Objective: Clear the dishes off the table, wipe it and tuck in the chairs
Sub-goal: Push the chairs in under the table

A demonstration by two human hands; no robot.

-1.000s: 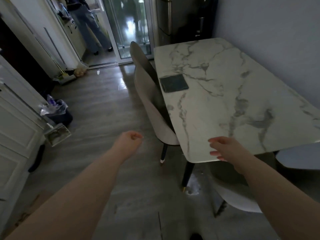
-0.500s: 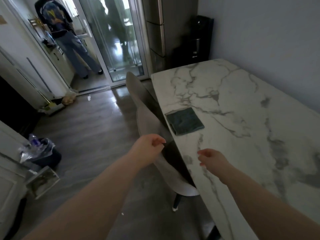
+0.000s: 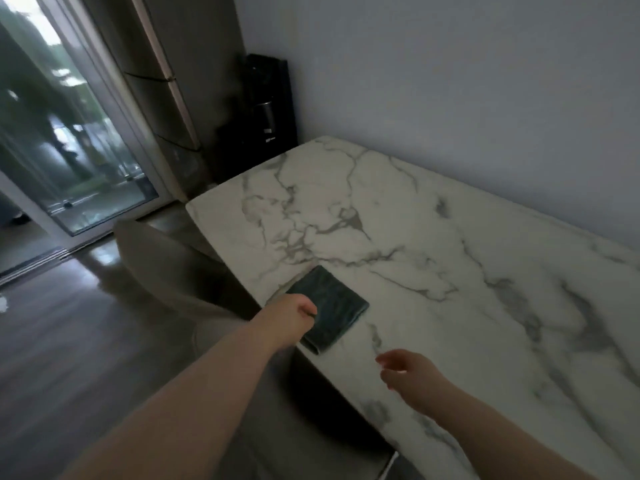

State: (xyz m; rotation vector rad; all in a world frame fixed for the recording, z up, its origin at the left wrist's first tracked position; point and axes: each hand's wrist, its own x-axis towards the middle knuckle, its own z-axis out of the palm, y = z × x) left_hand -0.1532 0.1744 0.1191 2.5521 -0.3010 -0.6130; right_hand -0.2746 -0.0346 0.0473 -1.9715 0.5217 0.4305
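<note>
One folded dark green cloth (image 3: 332, 306) is lying on the marble counter (image 3: 433, 254), close to its left edge, and it is the only thing we are seeing on the stone. No dishes are showing on the stretch of counter in view, so we are judging the clearing to be done, at least on this part. The wiping is looking like the step in hand, with no sign that it is under way: the cloth is sitting folded and flat. A beige chair (image 3: 166, 271) is standing just beside the counter's left edge with its back near the stone; we cannot tell whether it is fully tucked in, so we are counting that step as left to check.

Our left hand (image 3: 289, 318) is reaching over the cloth's near left corner with its fingers (image 3: 309, 310) curled under. They are overlapping the cloth's edge, but we cannot tell whether they are pinching it or merely hovering. Our right hand (image 3: 410, 372) is hanging over the counter's near edge, fingers loosely spread, holding nothing, apart from the cloth.
</note>
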